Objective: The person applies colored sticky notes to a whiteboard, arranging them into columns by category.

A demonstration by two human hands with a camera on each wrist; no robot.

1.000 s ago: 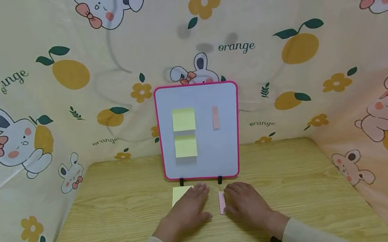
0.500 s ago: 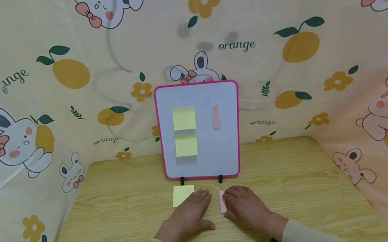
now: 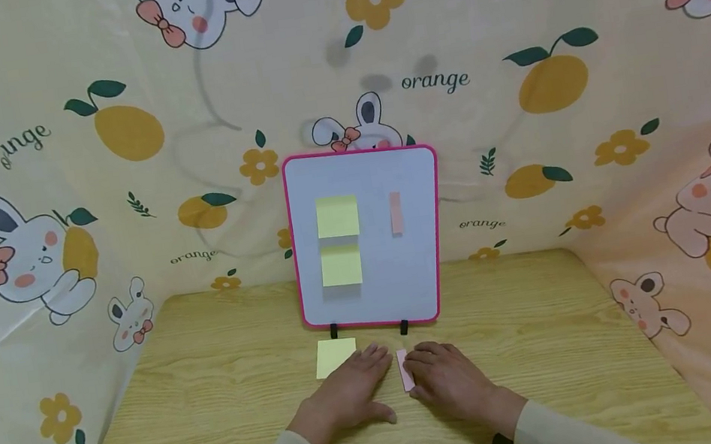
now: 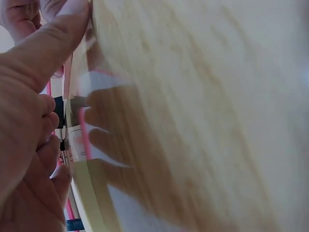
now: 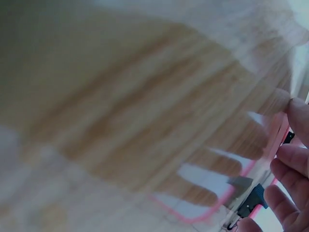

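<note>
A pink-framed whiteboard (image 3: pixel 418 281) stands upright at the back of the wooden table (image 3: pixel 216 393). Two yellow sticky notes (image 3: pixel 337 217) and a narrow pink note (image 3: pixel 396 213) are stuck on it. My left hand (image 3: pixel 350 392) lies flat on the table, fingers straight, just right of a yellow sticky pad (image 3: pixel 333 355). My right hand (image 3: pixel 448 381) lies flat beside it, its fingertips touching a small pink sticky pad (image 3: pixel 405 370) that sits between the two hands. The wrist views show only blurred wood and fingers.
Patterned cloth with rabbits and oranges (image 3: pixel 125 133) walls the table on the back and both sides. The whiteboard rests on two black feet (image 3: pixel 403 328).
My left hand has slid back and right off the yellow sticky pad, which now shows whole. The right hand stays by the pink pad.
</note>
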